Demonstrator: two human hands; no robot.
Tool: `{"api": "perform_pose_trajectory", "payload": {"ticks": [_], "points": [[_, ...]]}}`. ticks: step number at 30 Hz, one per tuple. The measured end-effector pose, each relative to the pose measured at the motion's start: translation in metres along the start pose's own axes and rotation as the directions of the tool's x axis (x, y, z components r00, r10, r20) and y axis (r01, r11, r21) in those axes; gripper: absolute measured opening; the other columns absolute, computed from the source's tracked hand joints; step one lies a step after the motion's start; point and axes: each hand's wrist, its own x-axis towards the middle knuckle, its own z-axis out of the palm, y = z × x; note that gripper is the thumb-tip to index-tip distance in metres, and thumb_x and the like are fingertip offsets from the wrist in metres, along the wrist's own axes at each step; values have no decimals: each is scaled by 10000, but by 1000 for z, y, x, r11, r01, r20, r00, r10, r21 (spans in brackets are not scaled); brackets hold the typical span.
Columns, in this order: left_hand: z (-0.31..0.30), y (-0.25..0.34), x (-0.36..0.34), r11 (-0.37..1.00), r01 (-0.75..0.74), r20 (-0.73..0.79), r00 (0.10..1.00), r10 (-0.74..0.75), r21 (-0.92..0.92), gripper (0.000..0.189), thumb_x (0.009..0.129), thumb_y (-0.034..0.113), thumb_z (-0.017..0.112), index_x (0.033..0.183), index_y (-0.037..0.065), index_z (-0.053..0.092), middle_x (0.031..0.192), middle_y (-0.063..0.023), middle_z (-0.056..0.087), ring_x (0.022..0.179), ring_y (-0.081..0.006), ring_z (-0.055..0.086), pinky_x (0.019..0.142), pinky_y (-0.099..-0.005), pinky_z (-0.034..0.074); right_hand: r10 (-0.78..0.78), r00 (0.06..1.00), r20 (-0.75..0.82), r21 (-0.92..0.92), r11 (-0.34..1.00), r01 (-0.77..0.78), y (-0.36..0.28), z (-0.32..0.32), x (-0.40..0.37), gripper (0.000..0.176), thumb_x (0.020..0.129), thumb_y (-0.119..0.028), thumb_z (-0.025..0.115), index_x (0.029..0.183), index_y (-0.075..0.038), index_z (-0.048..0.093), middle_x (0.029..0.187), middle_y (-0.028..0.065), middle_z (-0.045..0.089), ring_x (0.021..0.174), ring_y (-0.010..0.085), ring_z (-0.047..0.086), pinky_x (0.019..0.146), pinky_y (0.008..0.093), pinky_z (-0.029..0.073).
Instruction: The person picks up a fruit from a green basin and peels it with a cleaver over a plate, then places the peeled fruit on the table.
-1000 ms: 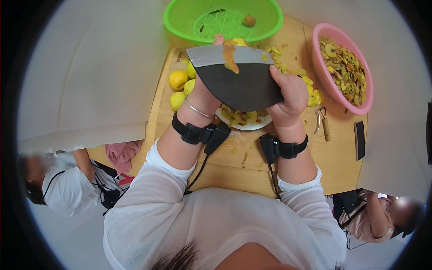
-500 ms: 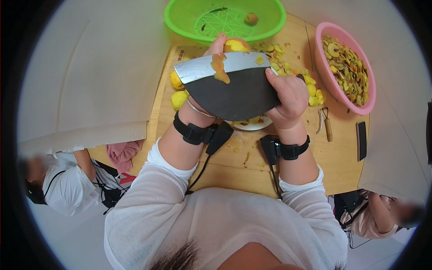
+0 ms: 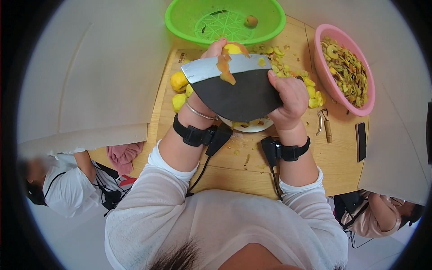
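Note:
My right hand (image 3: pixel 290 96) is closed on a broad kitchen knife (image 3: pixel 238 94) with a dark blade and a bright edge strip. Its thumb lies on the blade's upper right corner; the other fingers are mostly hidden. A strip of peel (image 3: pixel 225 69) clings to the blade. Beyond the edge, my left hand (image 3: pixel 215 48) grips a partly peeled round fruit (image 3: pixel 233 48), yellow where bare and reddish at the skin. The blade covers most of that hand. Beneath the knife, a white plate (image 3: pixel 254 128) with peelings is partly hidden. Peeled yellow fruits (image 3: pixel 178 81) lie left of my left wrist.
A green basket (image 3: pixel 173 24) at the back holds one fruit (image 3: pixel 251 21). Peelings fill a pink basin (image 3: pixel 318 60) on the right. Nearby lie a peeler (image 3: pixel 327 128) and a black phone-like object (image 3: pixel 361 141). A pink cloth (image 3: pixel 123 157) is left; people sit at both sides.
The knife has shifted slightly right and down, still in my right hand. My left hand and the fruit have moved only a little. The peel strip still sticks to the blade.

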Motion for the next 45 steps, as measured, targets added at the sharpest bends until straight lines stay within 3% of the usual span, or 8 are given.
{"api": "perform_pose_trajectory", "payload": {"ticks": [17, 20, 22, 25, 28, 32, 34, 45], "points": [[-8, 6, 17, 906, -417, -117, 906, 408, -72, 229, 898, 114, 582, 1085, 12, 502, 846, -128, 670, 704, -238, 643, 714, -308, 516, -2, 999, -32, 19, 1000, 3, 9, 1, -2, 329, 617, -105, 766, 934, -83, 684, 625, 51, 559, 538, 231, 549, 503, 327, 387], [-11, 15, 18, 920, -242, -38, 970, 242, -309, 230, 954, 209, 512, 1050, 2, 544, 824, -109, 671, 718, -225, 647, 697, -304, 515, 35, 999, 7, 11, 999, -35, 6, -2, 0, 321, 615, -101, 766, 924, -84, 684, 621, 52, 549, 532, 232, 540, 502, 329, 381], [-13, 32, 17, 693, 177, 95, 983, -155, -699, 404, 993, 355, 396, 1005, -2, 586, 811, -104, 669, 701, -201, 639, 676, -293, 510, 36, 999, -8, 15, 999, -36, 11, 0, -2, 324, 612, -103, 769, 924, -82, 684, 620, 54, 548, 531, 232, 537, 501, 331, 379], [-26, 24, 26, 457, 316, 378, 925, 49, -832, 355, 988, 337, 405, 1016, 38, 594, 938, -136, 656, 789, -191, 624, 724, -306, 519, 56, 998, -26, 13, 998, -56, 15, 1, -5, 323, 609, -95, 770, 921, -75, 687, 626, 64, 556, 539, 240, 543, 508, 334, 390], [-6, 47, 20, 531, 274, 113, 942, -315, -802, 522, 979, 455, 308, 983, 24, 604, 779, -93, 648, 666, -180, 620, 577, -279, 504, 118, 991, -58, 49, 992, -115, 22, 4, -9, 313, 610, -71, 766, 915, -64, 693, 644, 82, 579, 559, 251, 563, 526, 335, 420], [-15, 34, 21, 503, 321, 303, 945, -121, -802, 418, 975, 405, 371, 980, 53, 597, 750, -45, 626, 685, -161, 627, 544, -258, 493, 220, 965, -144, 53, 975, -215, 23, 2, -8, 281, 634, -39, 756, 910, -52, 701, 675, 106, 613, 583, 261, 592, 552, 328, 460], [-2, 50, 19, 580, 334, 75, 903, -424, -743, 336, 977, 377, 445, 970, 72, 588, 777, -21, 613, 699, -139, 623, 553, -247, 493, 226, 965, -133, 41, 974, -222, 22, 0, -8, 268, 645, -42, 756, 907, -51, 700, 670, 106, 611, 576, 259, 589, 548, 328, 458], [-1, 34, 21, 615, 248, 104, 960, -261, -748, 453, 1020, 434, 386, 962, 44, 608, 801, -31, 612, 741, -116, 577, 678, -241, 478, 68, 997, -48, 59, 996, -65, 6, 0, -1, 361, 621, -111, 792, 965, -70, 690, 636, 68, 587, 542, 231, 561, 504, 314, 406]]}}
